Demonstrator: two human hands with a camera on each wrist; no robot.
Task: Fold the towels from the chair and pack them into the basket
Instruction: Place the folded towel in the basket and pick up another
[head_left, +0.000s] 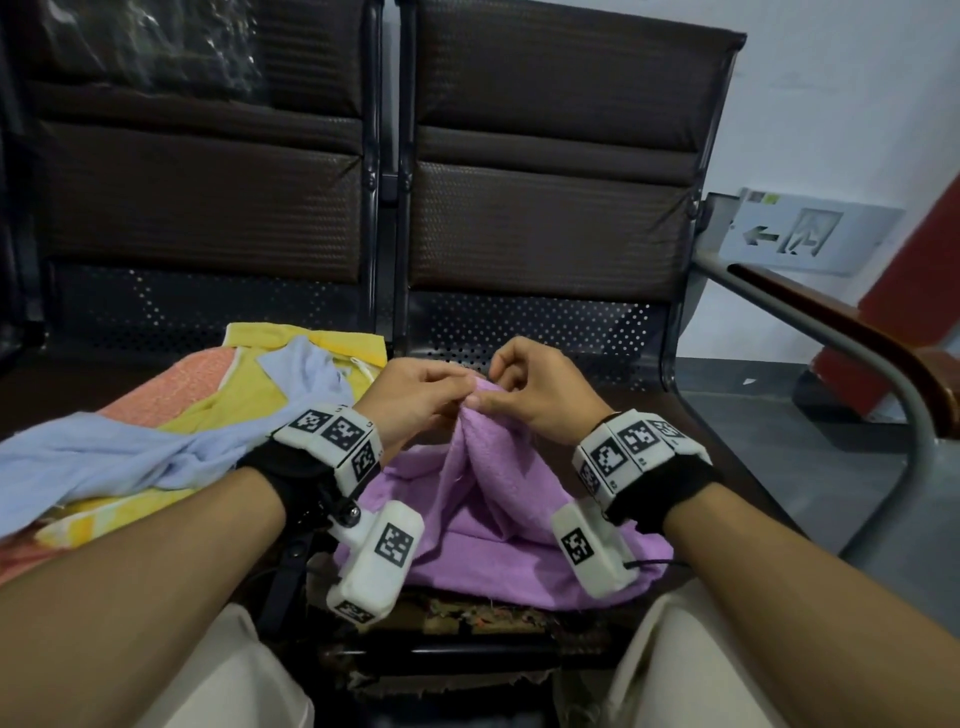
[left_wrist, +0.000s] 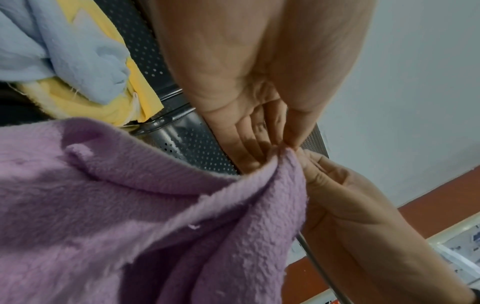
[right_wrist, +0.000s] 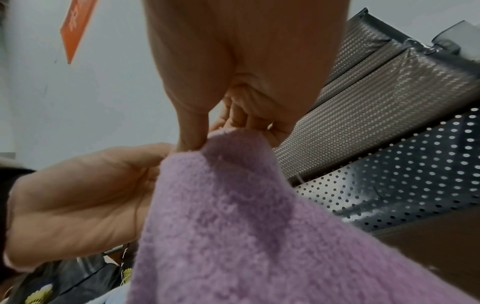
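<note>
Four towels on the bench (head_left: 717, 415): purple towel (head_left: 483, 525) at the front edge, its top pinched by left hand (head_left: 415, 400) and right hand (head_left: 545, 395); blue (head_left: 104, 457), yellow (head_left: 249, 384) and orange (head_left: 176, 379) heaped left; seat bare toward the right edge.

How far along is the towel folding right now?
Done: nothing visibly folded; no basket in view. In hand: left hand and right hand pinch the purple towel at one raised point. Left: blue towel, yellow towel and orange towel lie crumpled on the chair seat.

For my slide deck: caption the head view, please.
Both hands pinch a purple towel on the chair seat.
</note>
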